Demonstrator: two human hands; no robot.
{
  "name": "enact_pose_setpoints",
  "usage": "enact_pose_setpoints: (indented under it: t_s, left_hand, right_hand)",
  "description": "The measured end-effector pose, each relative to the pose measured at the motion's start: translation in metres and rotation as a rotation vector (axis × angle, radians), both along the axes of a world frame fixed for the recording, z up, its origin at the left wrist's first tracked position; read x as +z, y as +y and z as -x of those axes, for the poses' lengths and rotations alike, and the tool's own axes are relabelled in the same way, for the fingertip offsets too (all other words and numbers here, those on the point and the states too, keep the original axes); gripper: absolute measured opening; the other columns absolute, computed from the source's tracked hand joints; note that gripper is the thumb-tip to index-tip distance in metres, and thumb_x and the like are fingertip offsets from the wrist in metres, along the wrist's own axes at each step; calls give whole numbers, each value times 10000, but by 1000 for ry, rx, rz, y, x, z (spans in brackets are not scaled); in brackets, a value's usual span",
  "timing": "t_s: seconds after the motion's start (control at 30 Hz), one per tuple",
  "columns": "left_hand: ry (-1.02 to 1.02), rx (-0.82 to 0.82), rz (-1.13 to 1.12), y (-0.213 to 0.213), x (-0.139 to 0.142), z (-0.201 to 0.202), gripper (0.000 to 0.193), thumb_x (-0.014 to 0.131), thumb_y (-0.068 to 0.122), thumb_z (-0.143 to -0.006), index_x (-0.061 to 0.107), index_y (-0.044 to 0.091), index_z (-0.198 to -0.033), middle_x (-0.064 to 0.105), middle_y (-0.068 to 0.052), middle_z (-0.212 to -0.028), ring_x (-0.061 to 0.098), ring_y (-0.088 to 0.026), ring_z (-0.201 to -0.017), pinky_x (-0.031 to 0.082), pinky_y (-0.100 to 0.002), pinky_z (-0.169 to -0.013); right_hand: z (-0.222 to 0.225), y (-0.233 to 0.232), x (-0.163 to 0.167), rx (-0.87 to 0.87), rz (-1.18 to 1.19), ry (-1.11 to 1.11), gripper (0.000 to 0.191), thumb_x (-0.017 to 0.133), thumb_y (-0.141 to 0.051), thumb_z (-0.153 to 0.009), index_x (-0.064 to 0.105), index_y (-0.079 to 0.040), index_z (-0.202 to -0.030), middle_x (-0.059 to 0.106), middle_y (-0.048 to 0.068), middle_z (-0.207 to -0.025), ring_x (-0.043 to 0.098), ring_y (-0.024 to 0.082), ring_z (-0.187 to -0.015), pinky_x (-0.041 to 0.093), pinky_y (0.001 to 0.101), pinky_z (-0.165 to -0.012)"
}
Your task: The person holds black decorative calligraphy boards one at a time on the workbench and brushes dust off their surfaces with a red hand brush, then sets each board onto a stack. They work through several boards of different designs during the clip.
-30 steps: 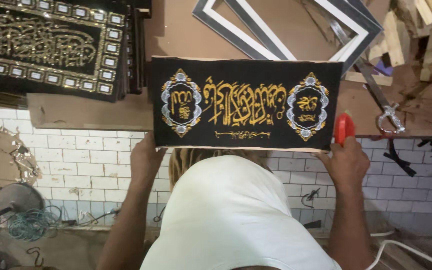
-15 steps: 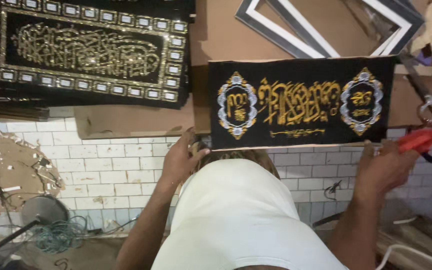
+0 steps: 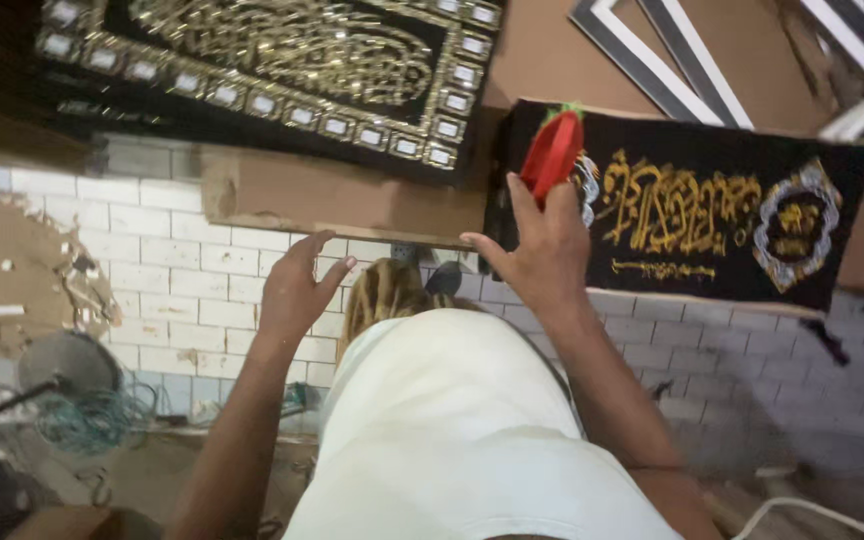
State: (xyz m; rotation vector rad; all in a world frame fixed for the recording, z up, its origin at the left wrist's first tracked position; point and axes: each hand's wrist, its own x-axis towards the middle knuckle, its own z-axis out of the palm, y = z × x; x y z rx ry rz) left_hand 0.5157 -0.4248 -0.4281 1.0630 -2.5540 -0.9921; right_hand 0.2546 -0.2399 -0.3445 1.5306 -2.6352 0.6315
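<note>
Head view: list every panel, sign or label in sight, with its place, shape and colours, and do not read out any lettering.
Small embroidered panel: right of centre on the brown board, long black rectangle with gold script and two silver-edged medallions; the right hand holds a red-handled tool at its left end.
Large embroidered panel: upper left, black with gold script and a border of small gold-framed squares.
Left hand: open, against the white tiled wall below the board edge.
No packages or screens.
</note>
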Motion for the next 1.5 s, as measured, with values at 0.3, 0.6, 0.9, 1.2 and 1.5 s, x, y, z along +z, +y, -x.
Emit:
enact_pose_setpoints:
  t_s: [0.3, 0.6, 0.9, 1.2, 1.5]
  left_hand:
    - [177, 260, 33, -7, -13, -93, 310, 800, 192, -935, 715, 5, -1168, 725, -186, -1204, 702, -321, -1122, 559, -405, -962]
    - [376, 509, -2, -210, 2, -105, 356, 701, 204, -1087, 636, 3, -1373, 628, -185, -1404, 622, -274, -1267, 511, -389, -1043]
    - [209, 171, -117, -390, 21, -62, 513, 533, 305, -1117, 470, 10, -1532, 516, -238, -1541, 481, -337, -1442, 380, -420, -1207]
    - [189, -16, -587, -473, 15, -63, 597, 736, 256, -947, 525, 74, -1476, 562, -181, -1479, 496, -278, -1375, 377, -382, -1126]
    - [339, 218, -498, -607, -74, 92, 363, 820, 317, -974, 726, 5, -1134, 726, -43, -1010, 636, -97, -879, 518, -260, -777]
  right_hand:
    - [-33, -63, 3, 138, 88, 10, 650, 898, -393, -878, 660, -27, -1359, 503, 181, -1071, 559, 337, -935, 488, 444, -772]
    - [-52, -174, -6, -4, 131, 2, 634, 893, -339, -877, 652, 2, -1354, 507, 223, -1140, 560, 398, -1027, 492, 486, -868]
    - [-56, -320, -38, -188, 145, 13, 606, 862, -419, -905, 670, -42, -1340, 479, 191, -1132, 542, 372, -1052, 490, 463, -874]
    - [-50, -367, -62, -268, 132, 154, 435, 885, -398, -929, 699, -105, -1191, 457, 133, -1074, 523, 317, -990, 465, 467, -854]
    - [-43, -363, -70, -305, 68, 159, 406, 864, -411, -941, 704, -143, -1200, 475, 116, -1071, 530, 318, -984, 466, 454, -828]
